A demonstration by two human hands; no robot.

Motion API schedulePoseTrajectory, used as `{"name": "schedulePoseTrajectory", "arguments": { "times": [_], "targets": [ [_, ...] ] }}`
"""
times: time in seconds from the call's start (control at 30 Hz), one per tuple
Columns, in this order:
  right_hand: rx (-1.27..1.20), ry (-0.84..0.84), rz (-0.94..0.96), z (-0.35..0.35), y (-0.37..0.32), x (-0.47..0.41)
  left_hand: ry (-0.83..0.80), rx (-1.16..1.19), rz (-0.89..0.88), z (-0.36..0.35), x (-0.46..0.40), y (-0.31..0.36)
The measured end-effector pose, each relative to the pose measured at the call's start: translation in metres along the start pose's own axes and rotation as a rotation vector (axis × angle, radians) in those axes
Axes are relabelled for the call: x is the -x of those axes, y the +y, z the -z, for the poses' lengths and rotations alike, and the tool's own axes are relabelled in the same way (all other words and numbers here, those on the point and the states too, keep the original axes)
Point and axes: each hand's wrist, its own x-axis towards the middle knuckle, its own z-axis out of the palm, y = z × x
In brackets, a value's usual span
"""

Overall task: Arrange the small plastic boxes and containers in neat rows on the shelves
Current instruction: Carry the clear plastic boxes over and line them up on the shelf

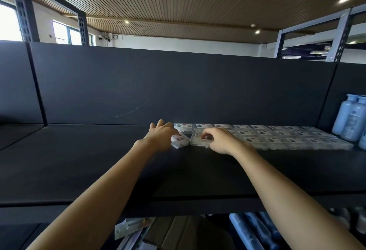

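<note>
I'm looking at a broad black shelf (89,160) with a dark back panel. Beyond my right hand (221,140), and running off to that hand's outer side, clear plastic boxes (287,138) lie flat in three close rows, edges touching. Between my two hands sits one box (179,140) turned askew, just beside the rows' end. Past the rows, farthest out on the right, pale blue bottles (350,119) stand upright.
</note>
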Motion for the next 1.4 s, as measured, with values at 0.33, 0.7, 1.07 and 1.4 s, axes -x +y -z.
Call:
{"name": "schedulePoseTrajectory", "arguments": {
  "times": [0.33,0.7,1.07,1.4],
  "targets": [
    [0.174,-0.065,0.057,0.007,0.016,-0.009,0.101,0.114,0.015,-0.008,-0.002,-0.007],
    [0.183,0.103,0.136,-0.006,0.004,0.001,0.183,0.259,-0.025,-0.012,0.000,-0.002],
    [0.296,0.194,0.072,-0.016,0.001,-0.008,0.166,0.178,-0.003,-0.013,-0.011,0.019],
    [0.279,0.271,-0.080,-0.033,-0.007,-0.029,0.242,0.240,0.030,-0.029,-0.029,0.025]
  ]
}}
